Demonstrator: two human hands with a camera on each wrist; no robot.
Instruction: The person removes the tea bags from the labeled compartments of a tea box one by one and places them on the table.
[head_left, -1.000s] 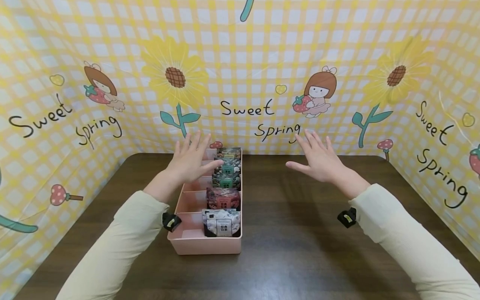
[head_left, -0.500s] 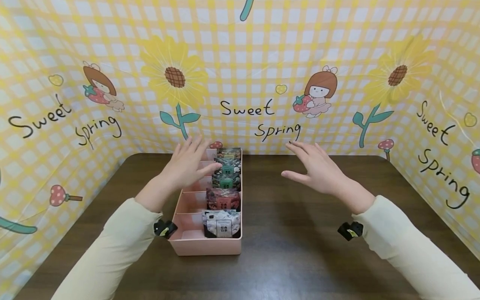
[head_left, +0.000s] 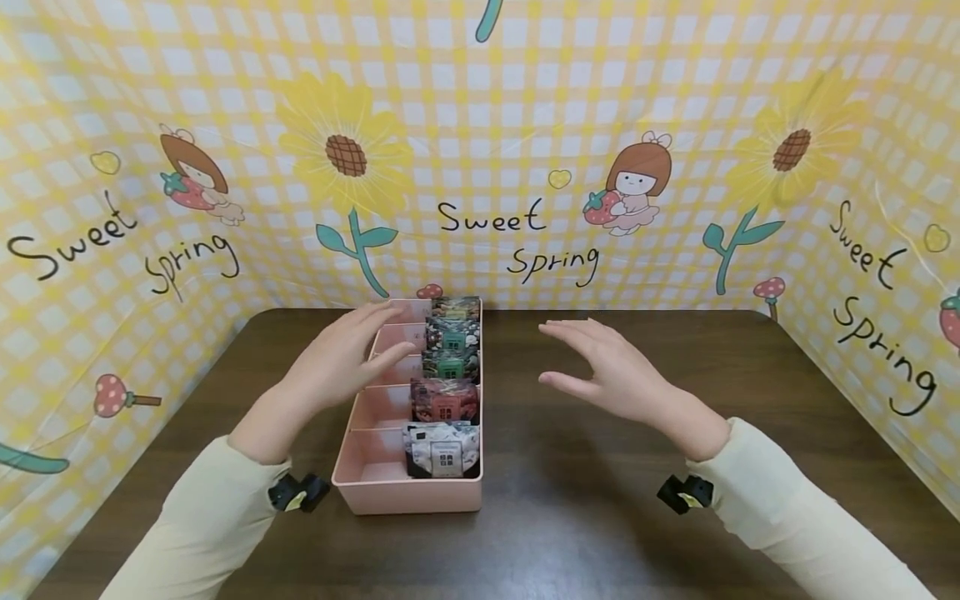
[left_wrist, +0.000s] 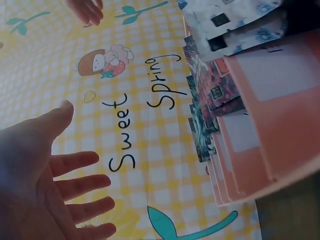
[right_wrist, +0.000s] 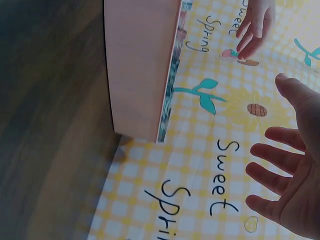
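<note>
A long pink box [head_left: 405, 497] with dividers stands on the dark wooden table. Along its right side are small printed packets: a white floral packet [head_left: 444, 451] in the nearest compartment, a red packet [head_left: 444, 402] behind it, then green packets [head_left: 450, 364] farther back. My left hand [head_left: 337, 354] hovers over the box's left edge, fingers extended and holding nothing. To the right of the box, my right hand [head_left: 622, 371] is raised above the table, thumb apart from the straight fingers. Both wrist views show spread fingers with nothing between them.
A yellow checked cloth [head_left: 480, 150] with flowers and lettering hangs behind and at both sides of the table [head_left: 570, 533]. Each wrist wears a small black camera mount, such as the left mount [head_left: 298, 493]. The left part of each box compartment shows bare pink floor.
Both hands have come down and back toward the person. The left hand has shifted left, and the right hand slightly left. The box and packets stay where they were.
</note>
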